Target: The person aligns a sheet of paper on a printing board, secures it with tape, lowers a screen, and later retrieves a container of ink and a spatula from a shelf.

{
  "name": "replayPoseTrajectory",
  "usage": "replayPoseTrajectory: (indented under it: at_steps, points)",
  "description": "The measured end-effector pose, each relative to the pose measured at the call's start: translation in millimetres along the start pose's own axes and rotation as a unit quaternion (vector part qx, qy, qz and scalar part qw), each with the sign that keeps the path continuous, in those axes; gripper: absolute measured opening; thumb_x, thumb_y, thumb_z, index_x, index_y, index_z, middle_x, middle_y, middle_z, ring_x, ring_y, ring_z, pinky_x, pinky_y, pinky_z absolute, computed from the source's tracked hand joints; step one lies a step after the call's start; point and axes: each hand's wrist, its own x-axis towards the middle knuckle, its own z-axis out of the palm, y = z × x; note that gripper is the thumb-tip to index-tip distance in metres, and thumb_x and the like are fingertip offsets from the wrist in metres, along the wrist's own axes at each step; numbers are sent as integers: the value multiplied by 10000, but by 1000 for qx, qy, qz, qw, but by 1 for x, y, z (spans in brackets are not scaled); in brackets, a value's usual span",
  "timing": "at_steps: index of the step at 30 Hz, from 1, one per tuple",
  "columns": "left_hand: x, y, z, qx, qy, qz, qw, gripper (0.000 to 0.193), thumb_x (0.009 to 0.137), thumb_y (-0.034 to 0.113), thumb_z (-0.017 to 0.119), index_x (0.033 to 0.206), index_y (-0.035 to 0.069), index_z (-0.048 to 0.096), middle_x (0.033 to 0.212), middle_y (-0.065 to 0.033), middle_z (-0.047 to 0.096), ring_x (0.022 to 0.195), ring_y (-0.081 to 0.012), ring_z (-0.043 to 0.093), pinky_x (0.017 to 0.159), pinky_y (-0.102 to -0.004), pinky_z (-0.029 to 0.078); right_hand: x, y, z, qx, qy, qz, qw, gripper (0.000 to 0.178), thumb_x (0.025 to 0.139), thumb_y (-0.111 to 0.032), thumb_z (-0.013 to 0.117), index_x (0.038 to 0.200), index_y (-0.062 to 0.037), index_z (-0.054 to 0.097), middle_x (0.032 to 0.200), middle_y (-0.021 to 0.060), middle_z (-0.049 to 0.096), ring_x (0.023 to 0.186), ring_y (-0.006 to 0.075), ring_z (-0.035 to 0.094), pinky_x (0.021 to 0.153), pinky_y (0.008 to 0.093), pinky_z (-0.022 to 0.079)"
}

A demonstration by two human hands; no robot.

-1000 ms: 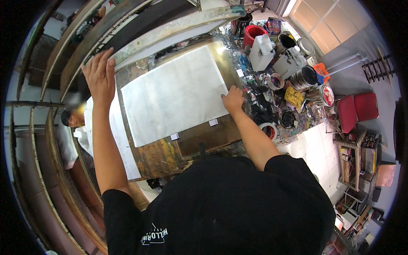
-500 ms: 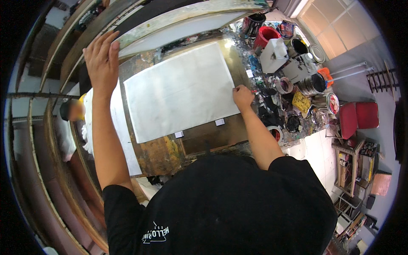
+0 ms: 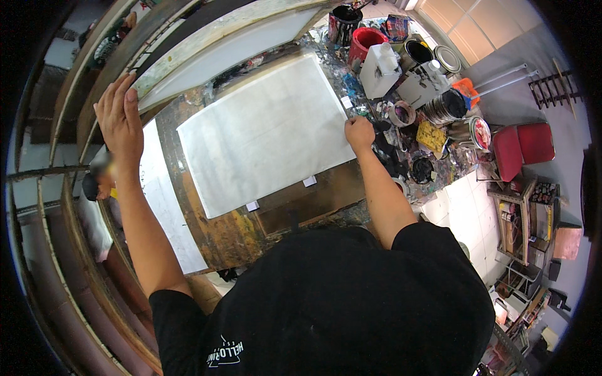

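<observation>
The white sheet, flat on the stained table, has slid toward the table's right, apparently changing its alignment. The right hand curls there; whether pinching, I cannot tell. Left of the table, the left hand fans straight fingers slightly beside the tilted frame.

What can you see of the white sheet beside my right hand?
The white sheet is roughly rectangular, thin like paper or fabric, with faint grey shading and a paler border. It lies flat, slightly askew, on the stained table. Two small white tabs sit at its near edge. Your curled right hand is at its right edge; whether it grips is unclear.
</observation>
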Motion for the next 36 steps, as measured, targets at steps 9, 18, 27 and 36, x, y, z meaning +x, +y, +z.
replayPoseTrajectory:
  at_steps: [9, 18, 27, 36]
  points:
    - [-5, 5, -3, -7, -9, -18, 1000, 431, 1104, 418, 437, 1281, 139, 713, 1334, -71, 676, 1297, -277, 552, 1126, -424, 350, -3, -7, -14, 2, -10, 28, 1000, 280, 885, -271, 642, 998, -40, 753, 1003, 231, 748, 977, 419, 723, 849, 523, 577]
    - [-25, 16, -12, -4, -34, -28, 999, 428, 1033, 449, 564, 1303, 144, 695, 1286, -106, 675, 1312, -323, 543, 1197, -556, 262, 8, 3, -18, 17, 40, -55, 998, 320, 857, -289, 718, 1056, -42, 673, 1001, 206, 733, 997, 393, 707, 866, 510, 554]
    - [-156, 108, -24, -82, -147, -94, 981, 459, 840, 449, 784, 1154, 124, 703, 1132, -53, 717, 1247, -313, 601, 1239, -657, 139, -54, 36, -90, 258, 125, -127, 949, 273, 954, -249, 714, 1066, -3, 675, 931, 182, 726, 865, 274, 703, 786, 381, 529]
    - [-338, 196, 58, -99, -340, -107, 929, 501, 772, 344, 840, 1165, 99, 648, 1226, -45, 585, 1320, -250, 507, 1258, -684, 72, -81, 78, -112, 136, 8, -176, 975, 252, 928, -195, 705, 1111, -24, 681, 1050, 164, 720, 1006, 335, 688, 915, 423, 510]
